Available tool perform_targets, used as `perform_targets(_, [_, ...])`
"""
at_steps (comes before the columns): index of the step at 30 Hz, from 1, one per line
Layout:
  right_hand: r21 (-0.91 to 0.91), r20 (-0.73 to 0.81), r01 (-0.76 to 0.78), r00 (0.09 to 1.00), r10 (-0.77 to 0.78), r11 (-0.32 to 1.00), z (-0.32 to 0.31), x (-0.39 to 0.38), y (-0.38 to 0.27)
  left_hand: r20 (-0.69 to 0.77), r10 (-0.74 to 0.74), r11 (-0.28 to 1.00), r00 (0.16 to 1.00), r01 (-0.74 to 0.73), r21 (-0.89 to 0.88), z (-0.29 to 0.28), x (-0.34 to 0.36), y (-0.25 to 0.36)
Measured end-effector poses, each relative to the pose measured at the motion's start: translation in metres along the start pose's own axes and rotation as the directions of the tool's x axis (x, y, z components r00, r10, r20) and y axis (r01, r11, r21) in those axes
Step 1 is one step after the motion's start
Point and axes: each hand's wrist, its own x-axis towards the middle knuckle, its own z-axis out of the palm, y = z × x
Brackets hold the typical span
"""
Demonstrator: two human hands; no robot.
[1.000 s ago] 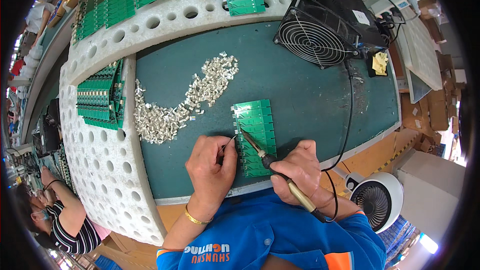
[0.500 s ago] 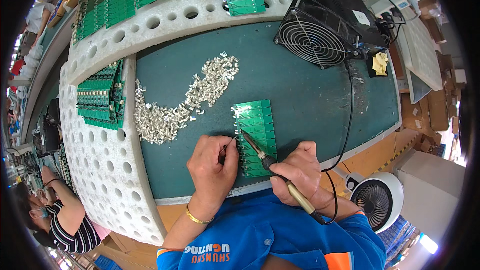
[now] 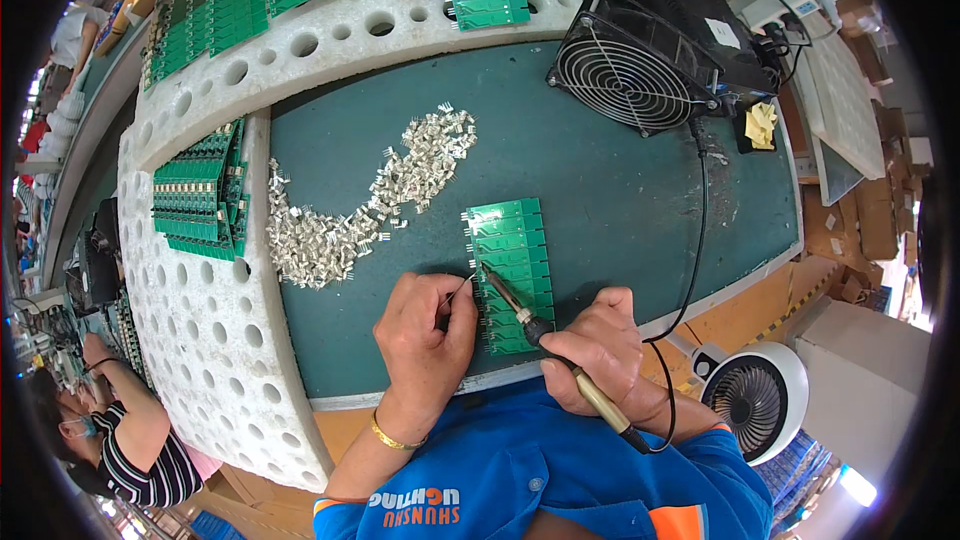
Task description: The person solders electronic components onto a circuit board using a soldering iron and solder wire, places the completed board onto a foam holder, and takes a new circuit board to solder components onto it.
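- The right hand (image 3: 598, 348) is wrapped around the handle of a soldering iron (image 3: 535, 325), held like a pen so the tip slants down onto the left edge of the green circuit board (image 3: 512, 273).
- The left hand (image 3: 425, 338) pinches a thin solder wire (image 3: 461, 288) between thumb and fingertips, its end right at the iron's tip (the two meet at one joint, so both can work it together).
- The board lies flat on the green mat (image 3: 620, 190), near the front edge, just ahead of both hands and within easy reach.
- A pile of small metal parts (image 3: 360, 210) sprawls to the board's left, toward the mat's left edge.
- A black fan (image 3: 632, 75) stands at the back right corner, its grille facing the work, probably to draw fumes away.
- Stacked green boards (image 3: 198, 202) rest on the white perforated foam (image 3: 200, 330) left of the mat.
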Motion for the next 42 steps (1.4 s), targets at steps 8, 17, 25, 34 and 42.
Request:
perform_targets(8, [0.000,0.000,0.000,1.000,0.000,1.000,0.000,-0.001,-0.001,0.007,-0.014,1.000,1.000,0.014,0.000,0.000,-0.001,0.000])
perform_targets(17, [-0.010,0.003,0.002,1.000,-0.002,1.000,0.000,-0.001,-0.002,0.003,0.004,1.000,1.000,-0.005,0.016,0.000,0.000,0.000])
perform_targets(25, [-0.024,0.013,0.020,1.000,-0.019,1.000,0.000,-0.002,-0.002,0.006,0.019,0.999,1.000,-0.019,0.038,0.002,0.001,-0.001])
perform_targets(34, [-0.071,0.070,0.006,0.998,-0.001,0.997,-0.010,-0.004,-0.006,0.003,-0.012,1.000,1.000,0.012,0.017,-0.005,0.000,-0.001])
perform_targets(42, [-0.009,-0.014,-0.008,1.000,0.008,1.000,-0.006,-0.006,-0.003,0.035,-0.106,0.993,0.994,0.107,-0.044,-0.009,-0.008,-0.001])
